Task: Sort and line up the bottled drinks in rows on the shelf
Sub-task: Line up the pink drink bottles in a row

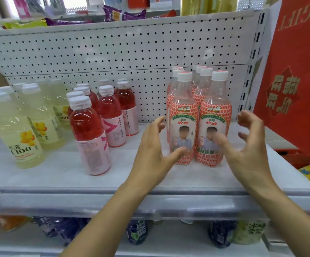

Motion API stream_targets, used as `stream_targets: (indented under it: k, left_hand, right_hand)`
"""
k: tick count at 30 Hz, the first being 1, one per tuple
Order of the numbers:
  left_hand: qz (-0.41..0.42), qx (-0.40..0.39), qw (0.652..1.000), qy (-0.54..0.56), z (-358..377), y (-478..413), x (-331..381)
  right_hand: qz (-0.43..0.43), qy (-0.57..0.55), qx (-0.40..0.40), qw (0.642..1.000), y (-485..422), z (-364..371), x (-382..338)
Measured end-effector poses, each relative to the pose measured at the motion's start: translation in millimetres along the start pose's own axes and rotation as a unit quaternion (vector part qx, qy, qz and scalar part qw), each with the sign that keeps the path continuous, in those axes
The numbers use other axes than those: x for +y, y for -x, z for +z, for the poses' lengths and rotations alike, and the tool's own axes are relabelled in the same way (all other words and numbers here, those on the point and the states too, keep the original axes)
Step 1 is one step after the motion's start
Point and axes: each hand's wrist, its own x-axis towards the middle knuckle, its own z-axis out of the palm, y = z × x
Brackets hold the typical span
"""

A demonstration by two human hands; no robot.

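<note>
Both open: left hand (151,154) and right hand (250,145) flank upright bottles (198,127).

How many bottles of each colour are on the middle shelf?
Yellow bottles: about 6 (back ones blurred)
Red bottles: about 8 (some half hidden)
Dotted pink bottles: 8
Total: about 22
</note>
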Motion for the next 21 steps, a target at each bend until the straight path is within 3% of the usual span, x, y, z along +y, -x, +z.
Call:
stream_targets:
  k: [2,4,6,8,13,17,21]
  left_hand:
    - [0.073,0.093,0.99,-0.082,-22.6,12.3,-3.3]
    - [0.151,0.204,0.952,-0.172,-44.5,18.8,-18.8]
    - [0.162,0.285,0.92,-0.217,-66.6,20.2,-39.1]
    - [0.117,0.326,0.918,-0.192,-87.1,16.5,-58.9]
    - [0.055,0.266,0.955,-0.116,-118.3,-4.9,-84.5]
    - [0.081,0.222,0.966,-0.106,-140.2,-6.5,-90.9]
    - [0.098,0.205,0.971,-0.073,-168.3,2.2,-106.7]
  right_hand:
    - [-0.102,0.024,0.064,0.992,5.6,4.8,-18.1]
    - [-0.201,0.04,0.079,0.976,9.4,19.4,-38.0]
    - [-0.247,0.027,0.043,0.968,13.4,45.5,-60.5]
    - [-0.234,0.002,-0.027,0.972,19.0,81.0,-81.9]
    - [-0.086,-0.048,-0.176,0.979,15.2,164.0,-122.9]
    - [0.021,-0.124,-0.171,0.977,-3.4,207.1,-152.2]
    - [0.038,-0.125,-0.182,0.975,-9.6,232.4,-165.7]
